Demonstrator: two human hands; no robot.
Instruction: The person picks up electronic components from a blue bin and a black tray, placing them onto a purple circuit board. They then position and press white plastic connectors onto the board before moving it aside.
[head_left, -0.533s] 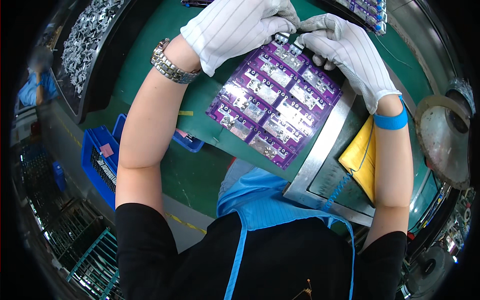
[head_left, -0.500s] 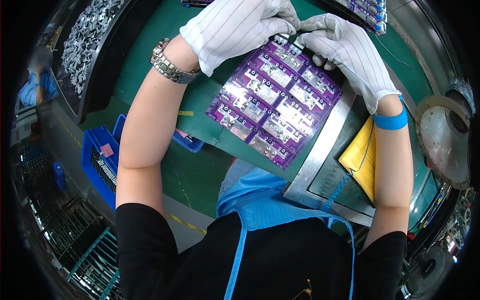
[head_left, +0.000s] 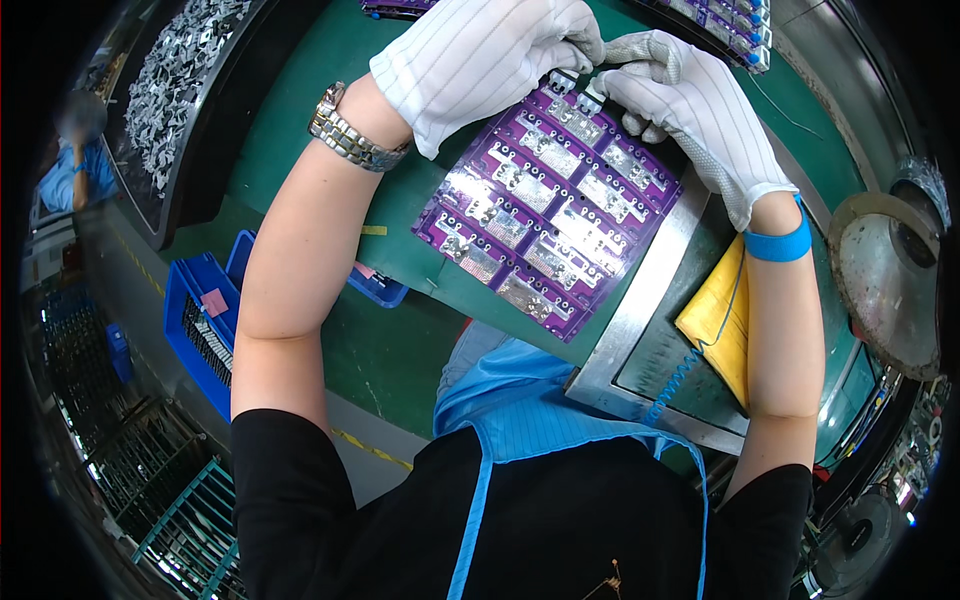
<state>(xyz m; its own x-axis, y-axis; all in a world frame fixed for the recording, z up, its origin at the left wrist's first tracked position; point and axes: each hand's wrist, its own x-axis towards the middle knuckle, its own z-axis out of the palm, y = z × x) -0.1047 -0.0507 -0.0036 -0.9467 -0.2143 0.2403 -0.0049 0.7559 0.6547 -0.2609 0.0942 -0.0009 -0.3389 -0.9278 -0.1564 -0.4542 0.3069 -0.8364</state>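
A purple circuit board panel (head_left: pixel 522 187) with silvery metal pads lies tilted on the green work surface below my hands. Two small white-and-black connectors (head_left: pixel 562 82) stand side by side at its far corner. My left hand (head_left: pixel 500 50), in a white striped glove, has its fingers pinched together just above the left connector; whatever is between the fingertips is hidden. Curled at the far right edge of the panel is my right hand (head_left: pixel 680 105), also gloved, with thumb and forefinger closed against the right connector. Its other fingers are partly hidden.
A black tray (head_left: pixel 185 130) at far left holds many small metal parts. Blue bins (head_left: pixel 200 300) stand lower left. More purple boards (head_left: pixel 725 25) lie far right. A metal frame (head_left: pixel 640 310) and yellow folder (head_left: pixel 720 315) sit near my right forearm, with a blue coiled cord (head_left: pixel 675 385).
My left hand and wrist have shifted slightly to the right. My right hand stays at the connector with only a slight movement, and the panel lies almost unchanged.
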